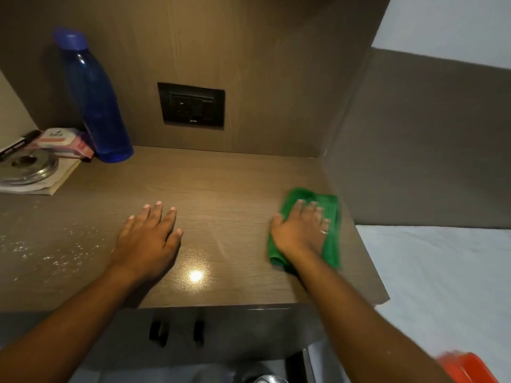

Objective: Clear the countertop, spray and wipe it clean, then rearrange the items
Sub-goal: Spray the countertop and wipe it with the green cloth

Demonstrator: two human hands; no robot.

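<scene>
Wood-grain countertop (221,183) tucked into a corner, with a matching back panel and a black socket plate (191,107) set into it. Right hand (300,230) lies flat with its fingers spread on a green cloth (330,239), pressing it onto the counter near the right wall. Left hand (149,236) is empty, palm down, fingers fanned out on the bare surface around the middle. White droplets or specks (41,250) sit on the left part of the counter, well apart from the cloth. Back left corner has an upright blue bottle (94,98), with a pink wipes pack (62,140) just beside it and a steel lid (29,165) resting on a book (59,181). Orange thing (467,367) at bottom right is too blurry to tell.
</scene>
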